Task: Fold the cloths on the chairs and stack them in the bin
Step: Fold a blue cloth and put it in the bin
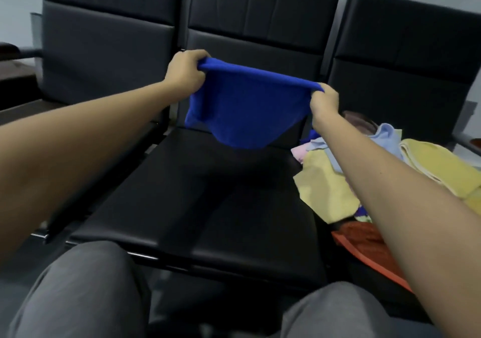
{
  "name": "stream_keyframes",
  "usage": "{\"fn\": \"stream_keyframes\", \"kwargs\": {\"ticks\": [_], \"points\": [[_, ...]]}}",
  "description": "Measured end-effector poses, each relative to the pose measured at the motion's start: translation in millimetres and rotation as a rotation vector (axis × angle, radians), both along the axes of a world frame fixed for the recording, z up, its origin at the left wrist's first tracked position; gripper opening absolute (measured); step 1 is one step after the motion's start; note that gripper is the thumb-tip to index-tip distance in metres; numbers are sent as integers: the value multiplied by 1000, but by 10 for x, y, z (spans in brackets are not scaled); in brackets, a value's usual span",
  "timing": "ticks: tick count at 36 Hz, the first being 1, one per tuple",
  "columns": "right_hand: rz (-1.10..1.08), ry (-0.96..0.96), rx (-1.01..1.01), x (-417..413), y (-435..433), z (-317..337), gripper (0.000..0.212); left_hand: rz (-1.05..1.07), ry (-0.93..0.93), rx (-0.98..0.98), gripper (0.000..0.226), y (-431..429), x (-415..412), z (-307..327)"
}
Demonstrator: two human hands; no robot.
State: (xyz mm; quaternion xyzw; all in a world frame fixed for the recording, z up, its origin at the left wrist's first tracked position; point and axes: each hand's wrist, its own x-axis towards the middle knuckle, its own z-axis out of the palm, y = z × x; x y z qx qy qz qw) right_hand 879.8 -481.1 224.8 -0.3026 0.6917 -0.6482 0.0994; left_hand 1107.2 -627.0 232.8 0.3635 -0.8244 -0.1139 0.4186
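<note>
Blue cloth (244, 108) up in the air, stretched between both hands above the seat of the middle chair (208, 194), its lower edge sagging in a curve and hanging clear of the seat. Left hand (186, 71) has its fingers curled round the upper left corner, and right hand (324, 103) pinches the upper right corner a touch lower, so the top edge slopes down to the right. This looks like the opening of a fold: the cloth is lifted and spread, not yet laid flat or doubled over. The next move, by my reading, calls for either bringing the two corners together or lowering the cloth onto that black seat to flatten it first. The fabric looks soft and floppy, so the hanging edge will want lining up before any crease goes in. On the right chair (403, 51) sits the pile of cloths (364, 171) not yet folded, yellow ones on top with pale blue and pink among them. There is something orange (364, 238) at the near edge, and I can't tell whether it is a cloth or the bin. No bin is plainly in view. Grey trousers (86, 285) fill the bottom of the view.
</note>
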Motion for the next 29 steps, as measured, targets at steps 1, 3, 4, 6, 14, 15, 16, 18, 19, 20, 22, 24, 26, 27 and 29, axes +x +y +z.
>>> {"fn": "stream_keyframes", "kwargs": {"ticks": [1, 3, 4, 6, 14, 15, 16, 18, 19, 20, 22, 24, 26, 27, 29], "points": [[-9, 58, 92, -22, 43, -30, 29, -59, -44, 64, 27, 15, 44, -16], [39, 106, 224, -72, 157, -101, 28, -194, -278, 214, 16, 55, 171, -53], [103, 96, 302, -116, 228, -158, 28, -255, -420, 308, 13, 75, 241, -92], [290, 50, 563, -177, 431, -257, 20, -332, -669, 585, 20, 136, 384, -210], [822, 46, 1423, -129, 833, -828, 14, -372, -1288, 1208, 27, 255, 531, -828], [846, 36, 1446, -115, 833, -890, 14, -375, -1300, 1244, 27, 259, 543, -885], [869, 35, 1467, -102, 826, -938, 13, -383, -1306, 1272, 28, 261, 553, -931], [874, 48, 1471, -77, 805, -1007, 11, -387, -1301, 1273, 28, 252, 562, -994], [852, 52, 1443, -75, 787, -1026, 11, -375, -1289, 1241, 27, 246, 558, -1010], [823, 51, 1397, -75, 767, -1039, 12, -354, -1263, 1193, 25, 225, 547, -1026], [733, 74, 1287, -92, 710, -1071, 14, -291, -1189, 1034, 20, 190, 514, -1049], [595, 119, 1173, -135, 648, -1121, 17, -207, -1112, 852, 20, 129, 454, -1092], [469, 112, 1060, -185, 591, -1190, 18, -105, -1061, 691, 33, 80, 393, -1162], [425, 97, 1031, -207, 569, -1228, 15, -58, -1043, 626, 46, 69, 363, -1204], [401, 61, 1043, -197, 562, -1279, 23, 27, -1036, 474, 74, 68, 306, -1319]]}}
